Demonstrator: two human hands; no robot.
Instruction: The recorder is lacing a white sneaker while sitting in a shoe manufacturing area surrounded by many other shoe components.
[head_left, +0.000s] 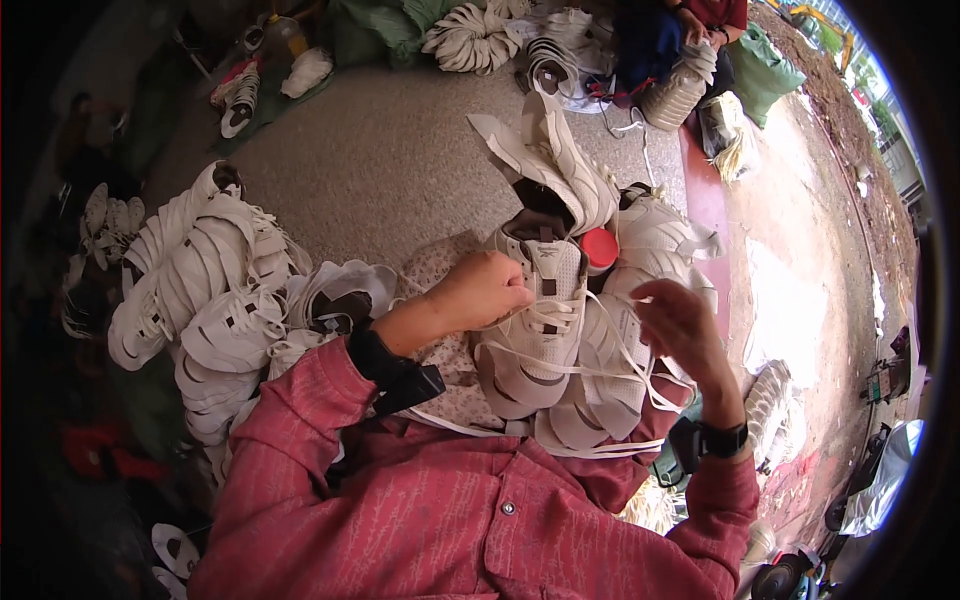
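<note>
A pale cream shoe upper (530, 345) with a perforated tongue lies in my lap, toe toward me. White laces (625, 372) cross its front and trail to the right. My left hand (485, 290) is closed at the left row of eyelets, its fingertips against the upper; what they pinch is hidden. Raised to the right of the upper, my right hand (680, 325) has its fingers curled in above the loose laces. Whatever is between those fingertips cannot be made out. More cream uppers (655, 240) lie beneath and beside this one. A red round lid (599, 248) sits by its ankle opening.
On my left is a large heap of nested cream uppers (215, 250). Further uppers (470, 38) lie at the far side of the grey floor (370, 150). At the far right a seated person's hands (703, 35) hold a stack of uppers (680, 90), beside green sacks (765, 75).
</note>
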